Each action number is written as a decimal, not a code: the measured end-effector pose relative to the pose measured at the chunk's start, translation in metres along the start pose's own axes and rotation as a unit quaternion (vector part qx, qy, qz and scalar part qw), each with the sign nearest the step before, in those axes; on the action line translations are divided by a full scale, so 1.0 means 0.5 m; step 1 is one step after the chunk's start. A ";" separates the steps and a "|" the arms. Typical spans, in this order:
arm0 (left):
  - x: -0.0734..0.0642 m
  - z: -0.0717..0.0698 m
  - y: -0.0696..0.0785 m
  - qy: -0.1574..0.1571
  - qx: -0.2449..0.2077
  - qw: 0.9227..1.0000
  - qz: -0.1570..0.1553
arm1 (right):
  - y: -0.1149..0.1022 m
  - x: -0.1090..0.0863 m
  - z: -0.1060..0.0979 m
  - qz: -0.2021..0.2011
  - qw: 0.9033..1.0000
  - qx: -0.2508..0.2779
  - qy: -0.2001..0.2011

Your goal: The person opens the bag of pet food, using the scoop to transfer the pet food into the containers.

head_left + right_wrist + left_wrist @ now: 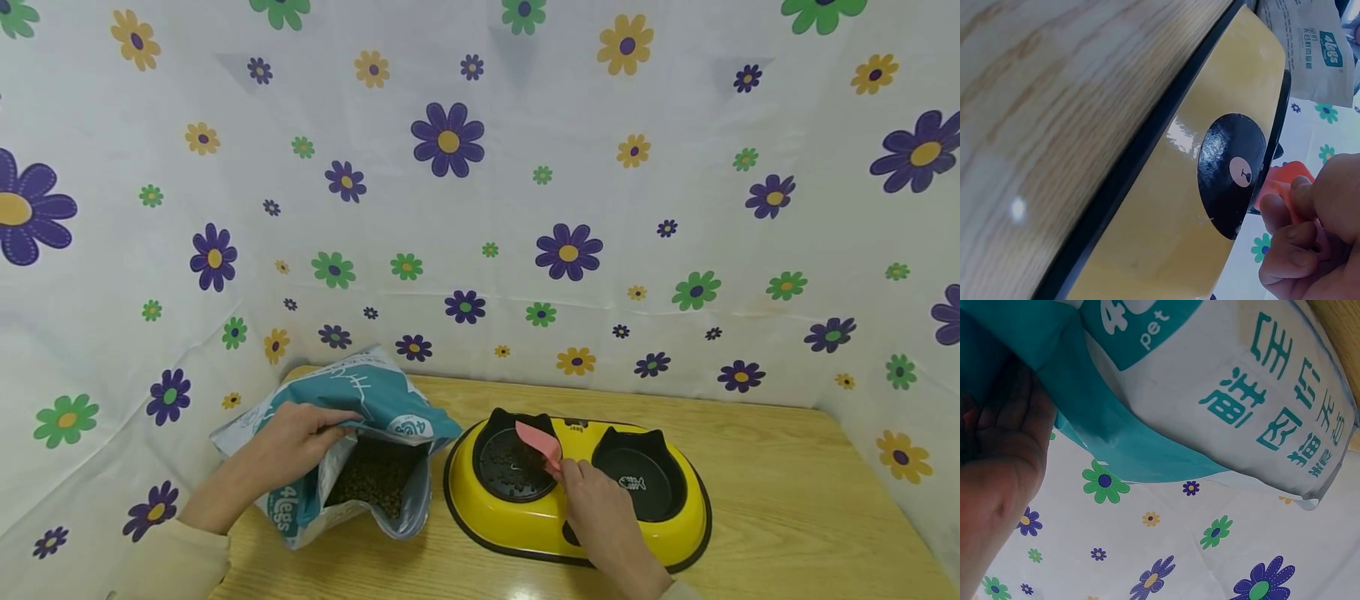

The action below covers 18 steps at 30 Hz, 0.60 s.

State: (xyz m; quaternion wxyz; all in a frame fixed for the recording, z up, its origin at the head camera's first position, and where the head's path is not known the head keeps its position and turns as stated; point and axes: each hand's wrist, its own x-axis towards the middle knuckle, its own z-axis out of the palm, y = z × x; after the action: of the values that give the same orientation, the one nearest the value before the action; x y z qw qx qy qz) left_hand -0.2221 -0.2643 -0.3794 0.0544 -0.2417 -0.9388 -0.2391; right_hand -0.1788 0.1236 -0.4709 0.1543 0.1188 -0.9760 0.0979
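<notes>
My left hand (294,442) grips the upper edge of a teal and white pet food bag (360,392), whose mouth gapes toward me. Brown kibble (378,475) shows inside it. In my right hand (600,508) is a pink scoop (536,442), tilted over the left black bowl (517,492) of a yellow double pet feeder (487,521). Some kibble (510,457) lies in that bowl. The right bowl (652,492) shows a white fish-bone print. In the right wrist view, fingers curl round the handle of the scoop (1294,172).
The feeder and the bag stand side by side on a wooden table (810,500). A white cloth with printed flowers (675,192) hangs behind and along both sides. A dark bear-face sticker (1232,175) marks the feeder's front.
</notes>
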 end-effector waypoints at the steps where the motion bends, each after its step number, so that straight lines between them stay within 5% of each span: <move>1: 0.000 0.000 0.000 0.001 0.000 1.000 0.001 | 0.000 0.000 0.000 -0.002 1.000 -0.006 0.004; 18: 0.000 0.001 0.000 0.002 -0.001 1.000 -0.003 | 0.002 -0.004 -0.001 0.006 0.999 -0.028 0.018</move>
State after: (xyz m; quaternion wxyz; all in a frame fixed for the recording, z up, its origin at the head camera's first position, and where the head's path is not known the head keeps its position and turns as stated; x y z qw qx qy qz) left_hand -0.2220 -0.2643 -0.3799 0.0549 -0.2383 -0.9393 -0.2408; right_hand -0.1772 0.1250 -0.4712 0.1745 0.1067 -0.9761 0.0737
